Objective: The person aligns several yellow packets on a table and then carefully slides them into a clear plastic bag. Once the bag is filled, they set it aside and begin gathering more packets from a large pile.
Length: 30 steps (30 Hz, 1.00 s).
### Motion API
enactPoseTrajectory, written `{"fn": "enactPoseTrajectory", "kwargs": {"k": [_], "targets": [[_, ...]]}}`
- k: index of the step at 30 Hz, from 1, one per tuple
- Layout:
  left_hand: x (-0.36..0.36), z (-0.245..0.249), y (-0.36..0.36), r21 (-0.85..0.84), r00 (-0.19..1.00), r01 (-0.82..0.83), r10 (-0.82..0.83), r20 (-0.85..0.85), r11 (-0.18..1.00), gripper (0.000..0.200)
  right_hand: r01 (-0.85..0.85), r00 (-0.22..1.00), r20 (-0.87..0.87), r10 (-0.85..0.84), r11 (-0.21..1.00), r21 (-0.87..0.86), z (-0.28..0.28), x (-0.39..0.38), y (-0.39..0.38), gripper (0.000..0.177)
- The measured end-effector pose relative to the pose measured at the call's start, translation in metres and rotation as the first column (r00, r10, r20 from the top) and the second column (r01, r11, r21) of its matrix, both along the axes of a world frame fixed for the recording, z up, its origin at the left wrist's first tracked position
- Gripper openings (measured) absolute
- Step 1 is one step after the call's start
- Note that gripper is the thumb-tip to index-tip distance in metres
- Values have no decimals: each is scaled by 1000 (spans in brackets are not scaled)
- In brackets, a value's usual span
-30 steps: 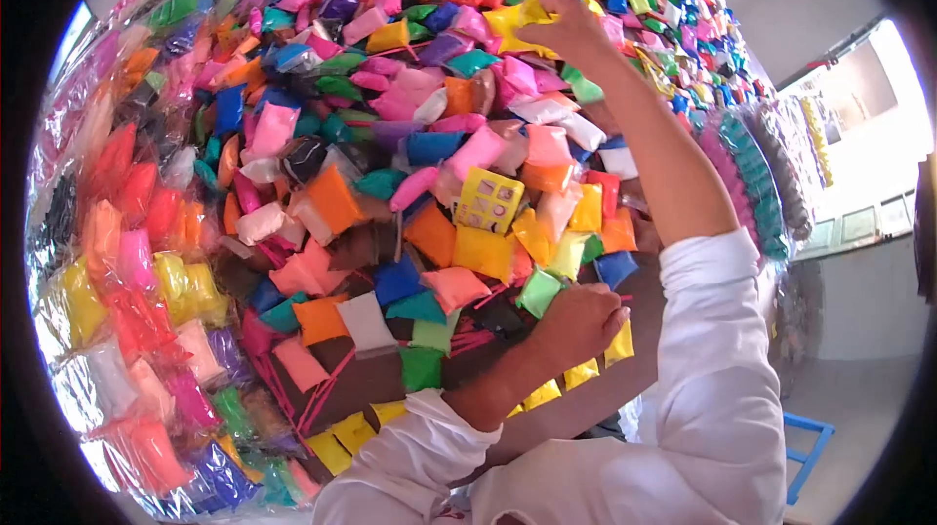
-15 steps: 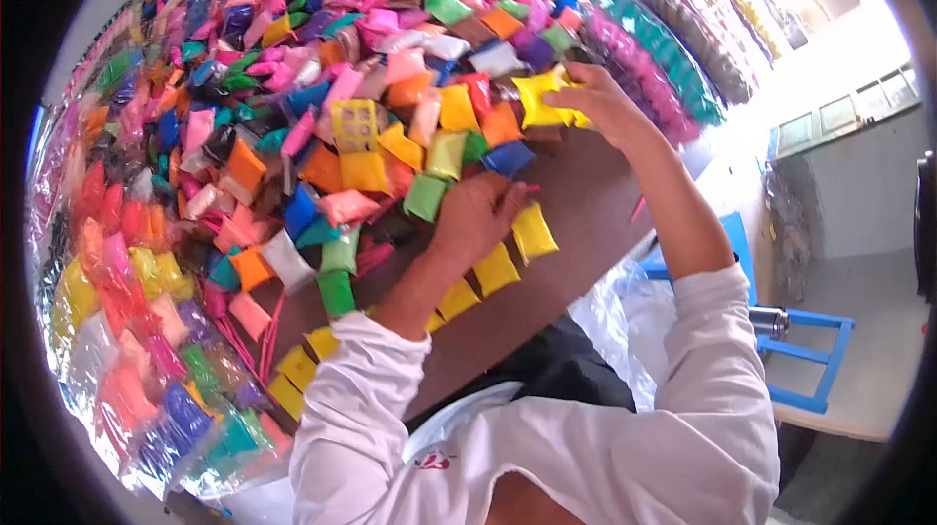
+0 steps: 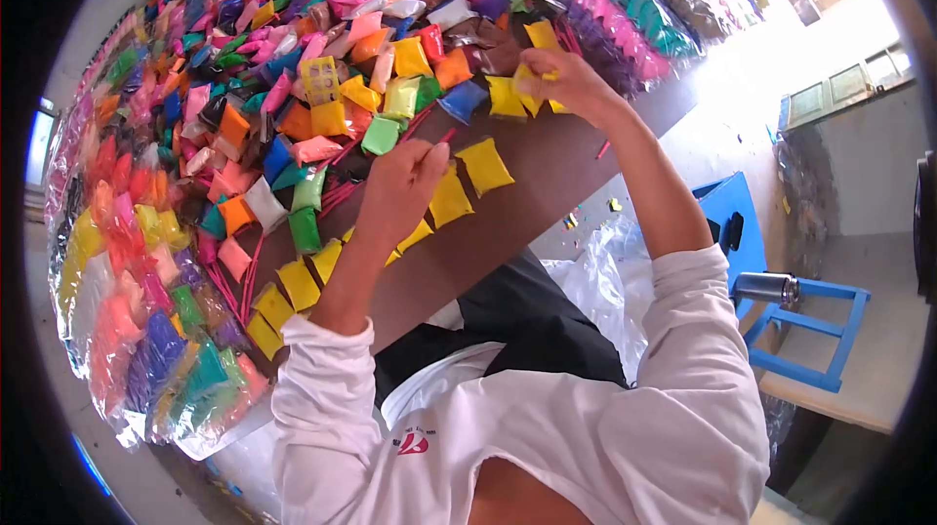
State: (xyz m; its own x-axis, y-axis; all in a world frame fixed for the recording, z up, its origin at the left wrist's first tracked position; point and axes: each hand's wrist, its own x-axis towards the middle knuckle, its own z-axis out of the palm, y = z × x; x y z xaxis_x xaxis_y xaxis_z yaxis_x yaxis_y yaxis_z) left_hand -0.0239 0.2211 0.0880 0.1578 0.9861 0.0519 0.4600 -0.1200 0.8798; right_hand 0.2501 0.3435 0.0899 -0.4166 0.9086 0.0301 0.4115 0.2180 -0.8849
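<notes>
Yellow packet [image 3: 530,84] is pinched by the forward-stretched right hand [image 3: 573,86] — left hand [image 3: 401,180] curled closed.

A packet row [image 3: 451,199] lies on the table [image 3: 558,146] before the heap [image 3: 283,61].

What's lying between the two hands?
In the head view: a blue packet, yellow packets and bare brown table, between the left hand and the right hand.

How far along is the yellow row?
Laid out: several yellow packets lined along the table's near edge. In hand: right hand pinches another yellow packet; left hand's contents unclear. Probably left: any yellows in the mixed pile.
</notes>
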Motion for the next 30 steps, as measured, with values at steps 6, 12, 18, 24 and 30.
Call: {"fn": "enactPoseTrajectory", "kwargs": {"k": [6, 12, 18, 24, 30], "targets": [[-4, -5, -72, 31, 993, -19, 15, 114, 999, 30, 420, 816, -309, -489, 868, -265, -20, 27, -12, 39], [9, -29, -120, -77, 947, -118, 135, 291, 990, 30, 476, 876, 19, -482, 870, 130, -37, 27, -20, 35], [11, -44, -136, 58, 940, -175, 149, 308, 983, 28, 307, 851, 128, -509, 681, 664, -25, 13, -30, 31], [21, -46, -137, 212, 973, -206, 176, 152, 955, 17, 159, 878, 279, -389, 786, 597, -36, -3, -26, 40], [27, -48, -137, 420, 976, -156, 205, -74, 894, 10, 336, 851, 250, -462, 845, 416, -3, -1, -40, 46]]}}
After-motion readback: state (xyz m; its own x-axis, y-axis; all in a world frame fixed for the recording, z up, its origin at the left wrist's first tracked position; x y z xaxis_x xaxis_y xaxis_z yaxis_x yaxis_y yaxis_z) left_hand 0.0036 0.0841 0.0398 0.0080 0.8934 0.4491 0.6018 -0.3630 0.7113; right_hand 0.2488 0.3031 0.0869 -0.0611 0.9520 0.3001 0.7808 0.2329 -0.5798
